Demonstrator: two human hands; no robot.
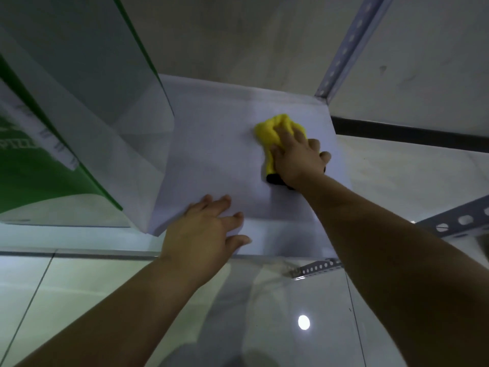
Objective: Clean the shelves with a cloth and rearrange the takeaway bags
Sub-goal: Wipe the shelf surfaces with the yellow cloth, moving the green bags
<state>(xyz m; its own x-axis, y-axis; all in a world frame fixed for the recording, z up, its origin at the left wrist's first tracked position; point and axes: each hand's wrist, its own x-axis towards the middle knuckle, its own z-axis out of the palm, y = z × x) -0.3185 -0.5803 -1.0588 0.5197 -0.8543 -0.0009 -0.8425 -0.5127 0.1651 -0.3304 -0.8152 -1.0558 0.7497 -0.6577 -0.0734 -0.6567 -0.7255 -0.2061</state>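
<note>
A white shelf board (219,154) fills the middle of the head view. My right hand (296,157) presses a yellow cloth (272,128) with a dark underside flat onto the shelf near its right side, fingers spread over it. My left hand (203,229) rests on the shelf's front edge with its fingers straight and holds nothing. Tall white and green takeaway bags (87,107) stand on the left part of the shelf, close to my left hand.
A perforated metal upright (344,49) rises at the shelf's back right corner, and more perforated rails (455,221) show at the right. A grey wall is behind. Glossy floor tiles (79,287) lie below the shelf.
</note>
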